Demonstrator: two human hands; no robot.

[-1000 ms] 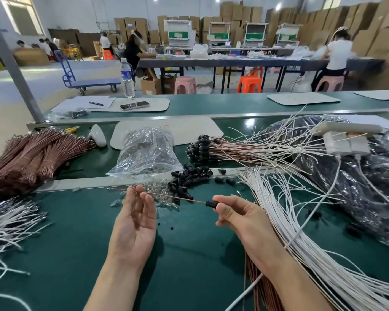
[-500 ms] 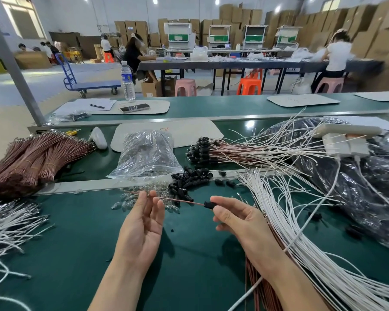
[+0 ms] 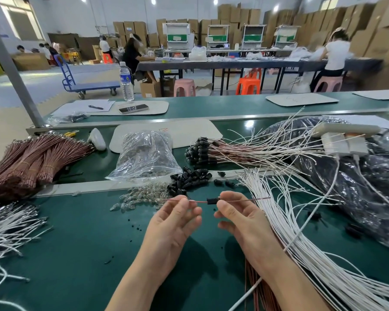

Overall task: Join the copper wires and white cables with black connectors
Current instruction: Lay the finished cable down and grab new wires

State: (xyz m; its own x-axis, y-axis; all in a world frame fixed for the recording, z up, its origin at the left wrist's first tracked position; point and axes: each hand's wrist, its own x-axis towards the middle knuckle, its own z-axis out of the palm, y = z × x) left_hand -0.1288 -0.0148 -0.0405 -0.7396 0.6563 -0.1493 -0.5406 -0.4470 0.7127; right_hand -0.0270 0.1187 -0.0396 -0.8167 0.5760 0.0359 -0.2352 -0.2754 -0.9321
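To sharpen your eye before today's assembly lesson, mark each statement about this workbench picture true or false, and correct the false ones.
1. The left hand and the right hand both hold one copper wire that carries a black connector. True.
2. The pile of loose connectors lies nearer the person than the hands do. False: it lies beyond them.
3. The water bottle lies on its side. False: it stands upright.
4. Tied wire bundles lie at the left. True.
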